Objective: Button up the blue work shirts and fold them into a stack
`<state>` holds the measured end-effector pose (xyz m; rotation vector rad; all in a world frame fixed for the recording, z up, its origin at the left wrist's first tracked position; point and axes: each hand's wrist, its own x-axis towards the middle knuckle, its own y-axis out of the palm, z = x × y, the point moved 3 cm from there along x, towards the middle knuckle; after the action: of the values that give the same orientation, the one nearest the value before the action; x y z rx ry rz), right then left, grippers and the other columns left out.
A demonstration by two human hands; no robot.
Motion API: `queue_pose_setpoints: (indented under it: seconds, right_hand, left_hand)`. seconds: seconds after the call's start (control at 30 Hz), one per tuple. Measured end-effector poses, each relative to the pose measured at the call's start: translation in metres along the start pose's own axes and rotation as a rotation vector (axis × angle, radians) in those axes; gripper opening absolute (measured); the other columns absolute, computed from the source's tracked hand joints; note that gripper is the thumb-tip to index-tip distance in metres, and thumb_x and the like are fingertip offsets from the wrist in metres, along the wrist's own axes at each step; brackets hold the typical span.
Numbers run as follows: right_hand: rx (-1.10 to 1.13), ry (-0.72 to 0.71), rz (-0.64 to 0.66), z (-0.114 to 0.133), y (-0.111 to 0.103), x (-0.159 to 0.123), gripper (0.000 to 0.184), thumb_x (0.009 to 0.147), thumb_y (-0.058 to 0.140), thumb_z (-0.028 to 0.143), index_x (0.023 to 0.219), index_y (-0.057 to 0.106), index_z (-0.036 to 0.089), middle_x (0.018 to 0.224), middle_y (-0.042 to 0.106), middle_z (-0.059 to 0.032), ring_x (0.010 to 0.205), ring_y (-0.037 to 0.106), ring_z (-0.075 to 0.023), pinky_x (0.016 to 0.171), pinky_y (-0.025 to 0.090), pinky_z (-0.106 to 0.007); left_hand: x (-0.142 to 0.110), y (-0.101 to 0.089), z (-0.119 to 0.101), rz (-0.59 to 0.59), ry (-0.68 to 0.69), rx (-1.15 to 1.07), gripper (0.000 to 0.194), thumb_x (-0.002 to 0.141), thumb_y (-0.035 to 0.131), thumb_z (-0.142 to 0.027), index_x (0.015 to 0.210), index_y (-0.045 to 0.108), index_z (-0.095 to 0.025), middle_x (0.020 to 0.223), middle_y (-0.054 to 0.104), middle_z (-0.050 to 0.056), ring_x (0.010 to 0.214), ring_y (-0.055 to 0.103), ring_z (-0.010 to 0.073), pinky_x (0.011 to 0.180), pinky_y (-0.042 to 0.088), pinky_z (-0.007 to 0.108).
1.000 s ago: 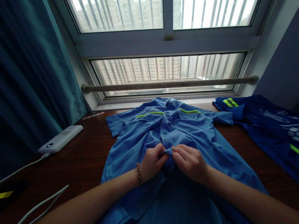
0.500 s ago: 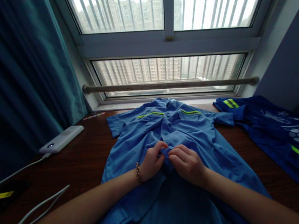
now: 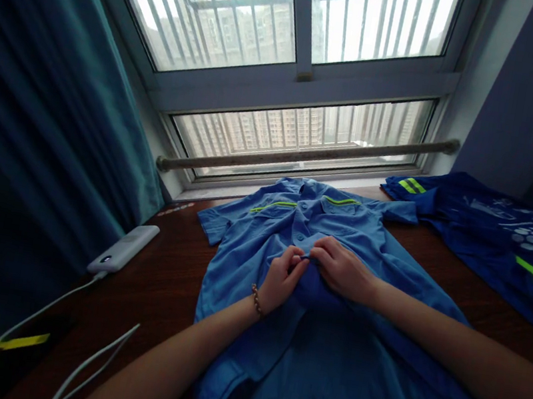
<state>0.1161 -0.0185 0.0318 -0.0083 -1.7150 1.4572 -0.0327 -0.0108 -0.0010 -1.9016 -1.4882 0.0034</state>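
A light blue short-sleeved shirt (image 3: 254,278) lies front up on the dark wooden table, its collar toward the window. Yellow-green strips edge its two chest pockets, and buttons show down the upper placket. The lower front hangs apart. My left hand (image 3: 282,276), with a beaded bracelet at the wrist, pinches the placket edge at mid-shirt. Close beside it, my right hand (image 3: 344,269) pinches the same edge from the other side. The cloth is raised a little between my fingertips. Whether a button sits between them is hidden.
A darker blue shirt (image 3: 484,227) with yellow-green bands lies at the right. At the left are a white power bank (image 3: 124,248) with a white cable (image 3: 52,304), a yellow strip (image 3: 23,342) and a teal curtain (image 3: 85,96). A rail (image 3: 304,155) crosses before the window.
Both hands have shifted slightly up the picture with the pinched placket edge, and the right hand has turned a little. The camera view has shifted slightly as well.
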Motion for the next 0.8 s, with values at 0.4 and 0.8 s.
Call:
queue_pose_setpoints:
  seconds: [0.4, 0.8]
  right_hand:
    - [-0.074, -0.127, 0.372, 0.062, -0.065, -0.020, 0.021, 0.086, 0.037, 0.020, 0.080, 0.056, 0.015, 0.071, 0.054, -0.0040, 0.062, 0.050, -0.0121, 0.055, 0.035, -0.024]
    - [0.072, 0.465, 0.387, 0.043, -0.102, -0.173, 0.059, 0.074, 0.056, 0.040, 0.130, 0.037, 0.032, 0.132, 0.040, -0.0037, 0.119, 0.039, -0.0257, 0.096, 0.039, -0.039]
  left_hand:
    - [-0.066, -0.033, -0.088, 0.360, 0.426, 0.733, 0.056, 0.075, 0.047, -0.056, 0.113, 0.049, -0.015, 0.101, 0.060, 0.012, 0.095, 0.054, 0.0259, 0.082, 0.043, 0.042]
    - [-0.218, -0.110, -0.032, 0.133, 0.203, 1.004, 0.036, 0.079, 0.052, -0.034, 0.115, 0.051, -0.030, 0.115, 0.058, 0.000, 0.098, 0.059, 0.0169, 0.081, 0.051, 0.022]
